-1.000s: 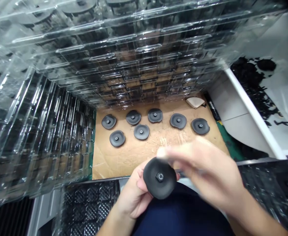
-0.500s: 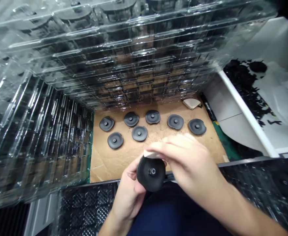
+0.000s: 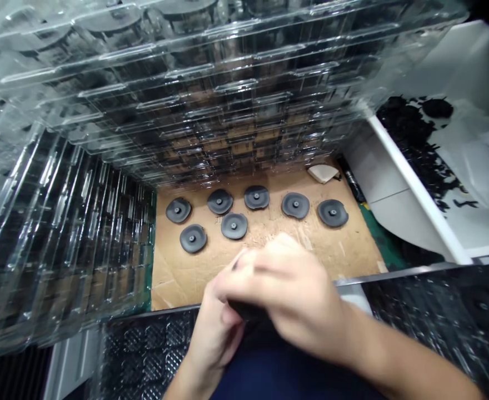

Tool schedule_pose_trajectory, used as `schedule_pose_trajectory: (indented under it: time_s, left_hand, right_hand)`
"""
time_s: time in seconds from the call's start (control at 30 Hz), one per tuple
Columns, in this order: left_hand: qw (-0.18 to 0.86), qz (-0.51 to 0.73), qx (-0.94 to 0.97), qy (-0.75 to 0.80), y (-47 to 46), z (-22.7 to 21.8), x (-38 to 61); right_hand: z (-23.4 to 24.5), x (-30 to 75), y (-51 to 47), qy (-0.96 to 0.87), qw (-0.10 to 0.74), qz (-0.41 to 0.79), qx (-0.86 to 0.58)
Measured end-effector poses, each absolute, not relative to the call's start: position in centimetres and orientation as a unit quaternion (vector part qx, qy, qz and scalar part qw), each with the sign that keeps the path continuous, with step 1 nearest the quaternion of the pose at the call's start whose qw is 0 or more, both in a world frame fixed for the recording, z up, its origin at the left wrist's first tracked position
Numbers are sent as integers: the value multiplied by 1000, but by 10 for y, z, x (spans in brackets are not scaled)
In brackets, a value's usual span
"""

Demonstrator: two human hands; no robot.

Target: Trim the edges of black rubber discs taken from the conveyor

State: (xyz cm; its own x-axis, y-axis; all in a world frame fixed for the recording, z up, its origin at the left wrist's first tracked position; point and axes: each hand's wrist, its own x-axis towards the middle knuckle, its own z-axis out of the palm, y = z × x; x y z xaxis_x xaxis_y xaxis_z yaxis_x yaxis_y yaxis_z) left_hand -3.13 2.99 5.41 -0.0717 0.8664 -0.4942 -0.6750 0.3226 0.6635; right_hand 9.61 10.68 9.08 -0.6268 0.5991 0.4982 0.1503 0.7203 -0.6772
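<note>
My left hand (image 3: 219,319) is closed round the edge of a round black plastic disc (image 3: 248,311), held above the near edge of the cardboard. My right hand (image 3: 288,286) is curled over the disc, smeared by motion, and covers most of it. Half a second ago a white pad showed in the right fingers at the disc's rim; they now hide it. Beyond the hands, several like black discs with a small central hub, such as this near disc (image 3: 234,226), lie spaced out on the cardboard sheet (image 3: 173,278).
Tall stacks of clear plastic trays (image 3: 228,100) wall in the back and left. At right stands a white bin (image 3: 419,194) with black scraps (image 3: 411,133). A whitish wedge-shaped piece (image 3: 323,173) and a black marker-like stick (image 3: 352,180) lie at the cardboard's far right.
My right hand has moved left and down across the disc, covering its face and hub. My left hand stays on the disc's edge. The discs on the cardboard lie as before.
</note>
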Motion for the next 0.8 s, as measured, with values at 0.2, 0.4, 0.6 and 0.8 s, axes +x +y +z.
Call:
schedule_pose_trajectory:
  time_s: [0.2, 0.4, 0.6, 0.8]
  left_hand:
    - [656, 598, 73, 455, 32, 56, -37]
    - [659, 599, 62, 451, 35, 54, -35]
    - [659, 587, 73, 465, 32, 56, -28]
    - [660, 592, 68, 457, 30, 53, -27]
  right_hand:
    - [15, 129, 113, -788, 273, 350, -427]
    - [-10, 136, 93, -777, 276, 374, -426]
    - [80, 115, 96, -752, 414, 353, -372]
    - [102, 104, 91, -814, 246, 451, -271]
